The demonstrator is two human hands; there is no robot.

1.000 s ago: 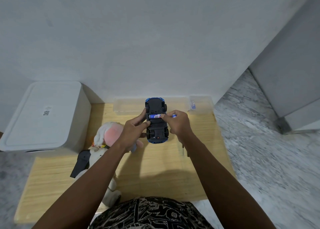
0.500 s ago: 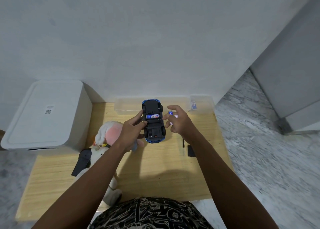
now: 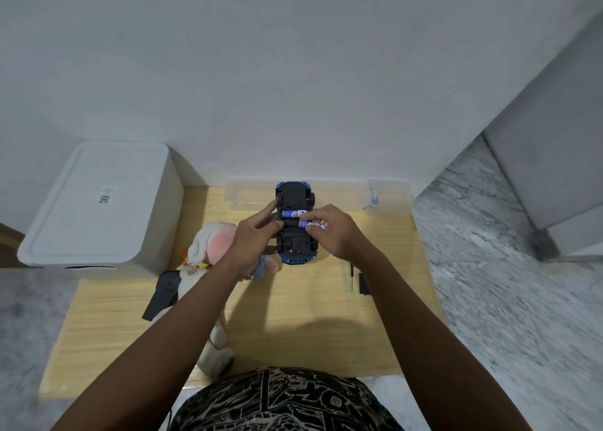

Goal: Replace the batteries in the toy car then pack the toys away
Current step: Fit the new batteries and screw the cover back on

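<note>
A blue toy car (image 3: 295,193) is turned belly up above the wooden table (image 3: 293,316), its black underside facing me. My left hand (image 3: 253,238) grips its left side. One blue-and-white battery (image 3: 291,214) lies in the open compartment. My right hand (image 3: 336,231) pinches a second battery (image 3: 311,224) and holds it over the slot just behind the first. A plush rabbit (image 3: 208,244) lies on the table to the left, partly under my left arm.
A clear plastic box (image 3: 248,195) stands at the table's back edge, and a smaller clear box (image 3: 388,195) with a battery in it at the back right. A black cover piece (image 3: 363,283) and a thin screwdriver (image 3: 351,275) lie right of my right wrist. A white bin (image 3: 98,202) stands left.
My right hand had drawn away from the car holding the second battery; now it is back over the compartment with that battery at the empty slot. The car stays in my left hand.
</note>
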